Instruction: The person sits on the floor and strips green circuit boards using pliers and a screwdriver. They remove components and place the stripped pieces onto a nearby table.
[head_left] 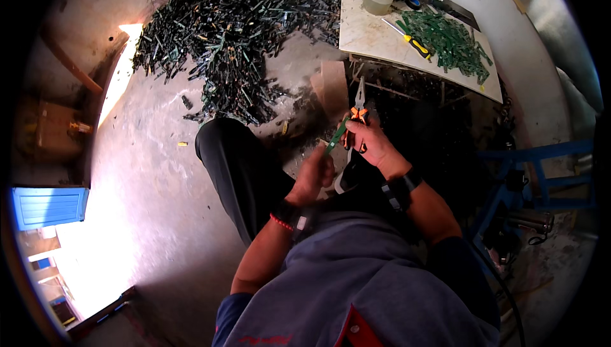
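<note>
Narrow flat green strip (337,136): between hands, below pliers' head. Left hand (312,175): pinching strip's lower end; fingers partly blurred. Right hand (373,145): clasped round orange-and-black-handled metal pliers (359,113), nose pointing away; palm side hidden. Beyond nose: near edge of pale flat counter (364,34), bearing green strip pile (449,41) and yellow-and-black screwdriver (417,46). Space beneath: too dark to read. Left: grey concrete floor (153,175). Far heap of dark strips (248,22): cut off by view's top. Grey garment (356,251): red lettering (264,339), illegible.
</note>
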A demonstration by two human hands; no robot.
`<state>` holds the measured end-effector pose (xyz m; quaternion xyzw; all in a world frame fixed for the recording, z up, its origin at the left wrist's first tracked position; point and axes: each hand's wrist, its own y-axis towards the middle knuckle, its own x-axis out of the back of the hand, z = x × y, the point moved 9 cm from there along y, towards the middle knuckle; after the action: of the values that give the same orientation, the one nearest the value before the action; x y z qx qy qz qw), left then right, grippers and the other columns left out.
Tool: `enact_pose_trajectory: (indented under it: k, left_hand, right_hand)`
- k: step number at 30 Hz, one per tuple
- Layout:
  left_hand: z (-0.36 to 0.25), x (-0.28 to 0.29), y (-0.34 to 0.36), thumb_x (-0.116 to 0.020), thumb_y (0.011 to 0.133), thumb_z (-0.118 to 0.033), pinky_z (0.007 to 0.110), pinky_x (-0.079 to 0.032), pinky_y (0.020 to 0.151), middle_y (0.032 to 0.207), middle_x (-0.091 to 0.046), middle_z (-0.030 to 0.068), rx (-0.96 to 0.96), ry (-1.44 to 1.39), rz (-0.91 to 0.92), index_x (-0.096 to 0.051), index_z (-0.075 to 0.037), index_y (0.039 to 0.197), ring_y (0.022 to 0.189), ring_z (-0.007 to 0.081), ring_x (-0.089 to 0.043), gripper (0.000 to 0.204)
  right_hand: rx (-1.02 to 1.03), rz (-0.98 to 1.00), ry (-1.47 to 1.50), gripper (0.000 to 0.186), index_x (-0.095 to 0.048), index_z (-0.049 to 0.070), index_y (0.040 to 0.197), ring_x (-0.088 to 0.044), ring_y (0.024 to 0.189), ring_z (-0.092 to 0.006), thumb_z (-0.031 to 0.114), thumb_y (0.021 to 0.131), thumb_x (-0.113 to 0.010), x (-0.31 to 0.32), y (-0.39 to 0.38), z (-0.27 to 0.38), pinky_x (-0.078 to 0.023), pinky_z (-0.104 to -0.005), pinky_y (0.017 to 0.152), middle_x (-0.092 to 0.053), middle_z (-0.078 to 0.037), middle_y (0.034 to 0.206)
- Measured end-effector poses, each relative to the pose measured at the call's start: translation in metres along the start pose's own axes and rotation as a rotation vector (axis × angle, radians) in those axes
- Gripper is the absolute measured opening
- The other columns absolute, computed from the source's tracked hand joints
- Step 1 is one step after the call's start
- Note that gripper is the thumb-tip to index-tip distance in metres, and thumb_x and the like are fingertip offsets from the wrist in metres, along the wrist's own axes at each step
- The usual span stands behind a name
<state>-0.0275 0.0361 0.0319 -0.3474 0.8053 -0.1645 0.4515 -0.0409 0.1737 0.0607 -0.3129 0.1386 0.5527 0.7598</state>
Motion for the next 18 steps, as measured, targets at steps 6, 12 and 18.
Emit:
enact_pose_trajectory:
  k: [6, 12, 18]
  left_hand:
    - [0.000, -0.001, 0.001, -0.041, 0.094, -0.047, 0.026, -0.027, 0.046, 0.059, -0.038, 0.0000, -0.042, 0.152, 0.005, -0.044, -0.010, 0.074, 0.049, 0.0114, -0.034, 0.042]
    - [-0.006, 0.004, 0.005, -0.040, 0.095, -0.047, 0.026, -0.028, 0.045, 0.056, -0.039, 0.0005, -0.151, 0.315, -0.013, -0.043, -0.010, 0.072, 0.046, 0.0114, -0.034, 0.044]
    - [-0.020, 0.005, -0.005, -0.040, 0.095, -0.048, 0.025, -0.028, 0.044, 0.056, -0.036, 0.0006, -0.283, 0.365, -0.029, -0.041, -0.010, 0.072, 0.046, 0.0111, -0.033, 0.044]
  right_hand:
    - [-0.050, -0.084, -0.161, 0.015, -0.057, 0.009, 0.093, -0.054, 0.057, -0.0079, 0.021, 0.085, -0.061, 0.013, -0.001, -0.016, -0.037, -0.0219, 0.047, -0.061, -0.001, 0.072]
    - [0.024, -0.150, -0.292, 0.025, -0.053, 0.007, 0.094, -0.047, 0.057, -0.0050, 0.032, 0.089, -0.053, 0.015, -0.002, 0.000, -0.036, -0.0217, 0.048, -0.050, 0.003, 0.067]
    - [0.538, -0.503, -1.262, 0.036, -0.053, 0.000, 0.110, -0.058, 0.085, -0.0345, 0.025, 0.084, -0.055, 0.026, -0.014, 0.124, -0.046, -0.0417, 0.074, -0.059, -0.019, 0.090]
